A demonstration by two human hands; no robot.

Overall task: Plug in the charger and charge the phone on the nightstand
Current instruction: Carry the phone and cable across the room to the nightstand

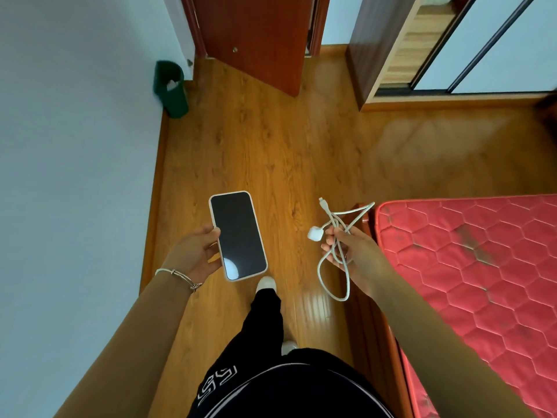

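Black trousers (271,357) with a white printed pattern filled the bottom of the view, one white shoe (266,284) forward on the wooden floor (271,152). To the right lay a red quilted mattress (470,267); ahead stood a reddish-brown door (259,37), ajar, and a dark green bin (170,88) against the pale wall (66,146). The phone (238,235) was held above the floor, screen up and dark, its long axis running away from the person and leaning slightly left. The left hand (197,253), a bracelet (180,276) at its wrist, clasped the phone's left edge. The right hand (351,251) was closed around the loosely bunched white cable (334,267), its small connector pointing up and away, one loop hanging below. The white charger plug (315,234) stuck out leftward beside the fingers.
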